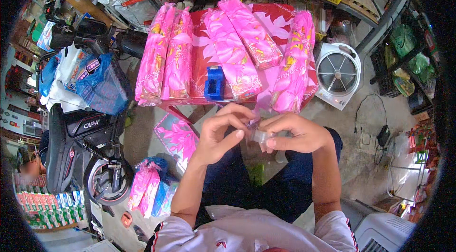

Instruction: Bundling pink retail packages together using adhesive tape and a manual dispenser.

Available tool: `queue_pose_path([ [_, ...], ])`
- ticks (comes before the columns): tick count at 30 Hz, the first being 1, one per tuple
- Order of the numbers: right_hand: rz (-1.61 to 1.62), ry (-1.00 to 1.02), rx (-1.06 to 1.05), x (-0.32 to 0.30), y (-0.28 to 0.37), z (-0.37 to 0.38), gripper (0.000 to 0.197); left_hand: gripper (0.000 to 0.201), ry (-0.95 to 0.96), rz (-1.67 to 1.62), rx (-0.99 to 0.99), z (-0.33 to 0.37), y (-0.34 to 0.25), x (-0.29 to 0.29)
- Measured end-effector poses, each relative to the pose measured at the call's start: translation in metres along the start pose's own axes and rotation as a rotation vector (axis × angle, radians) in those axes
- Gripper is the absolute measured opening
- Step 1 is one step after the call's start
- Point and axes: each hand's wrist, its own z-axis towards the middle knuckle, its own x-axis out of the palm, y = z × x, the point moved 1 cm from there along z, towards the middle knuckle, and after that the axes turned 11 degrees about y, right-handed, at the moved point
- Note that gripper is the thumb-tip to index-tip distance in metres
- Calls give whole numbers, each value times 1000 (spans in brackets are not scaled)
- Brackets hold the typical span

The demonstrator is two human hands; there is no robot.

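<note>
In front of my lap, past the near edge of the low red table (199,91), both hands are raised close together. Between thumb and bent fingers my right hand (301,133) pinches a small clear, shiny plastic piece (260,136), perhaps tape; blur hides its exact kind. Beside it, my left hand (221,131) has its fingers curled in toward the same spot, and what they grip is unclear. A blue tape dispenser (214,83) stands on the table just beyond. Around it lie several long bundles in pink patterned wrap, such as one at the left (156,55) and one at the right (295,57).
An electric bike (85,128) with bags stands at the left. A white fan (338,74) is right of the table. On the floor at the left lie a flat pink-patterned packet (175,137) and a bag of pink and blue packs (145,185). A cable with a black adapter (383,134) lies at the right.
</note>
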Motion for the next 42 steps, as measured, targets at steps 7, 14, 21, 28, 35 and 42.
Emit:
queue_pose_path([
  [7, -31, -89, 3, -2, -4, 0, 25, 17, 39, -214, -91, -9, 13, 3],
  [14, -92, -87, 49, -3, -5, 1, 25, 22, -74, -368, -138, -28, 23, -8],
  [21, -194, -94, 76, -11, -7, -3, 25, 12, -232, -361, -132, -44, 31, -26],
  [28, -203, -142, 124, -11, -15, -1, 25, 12, -352, -52, -159, -45, 29, -37],
  [35, -321, -126, 211, -5, -22, 11, 28, 4, -475, 79, -144, -42, 13, -38],
  [42, -432, -212, 248, -5, -21, 13, 26, 14, -352, 795, 86, -16, -35, -8],
])
